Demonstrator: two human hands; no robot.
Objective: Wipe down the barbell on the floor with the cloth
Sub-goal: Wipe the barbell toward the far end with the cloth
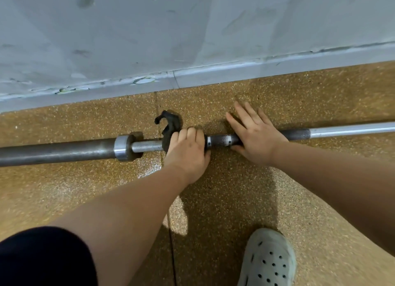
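Steel barbell (222, 140) flat on speckled tan floor (235, 200), along its far edge, near the grey wall (192, 29). Black cloth (168, 125) bunched round the shaft just right of the collar (123, 146), gripped there by left hand (188, 151), fingers curled over. Right hand (254, 136) just beside, fingers straight and spread, pressing on the knurled section. Grey clog (269, 262) toward the floor's near edge.
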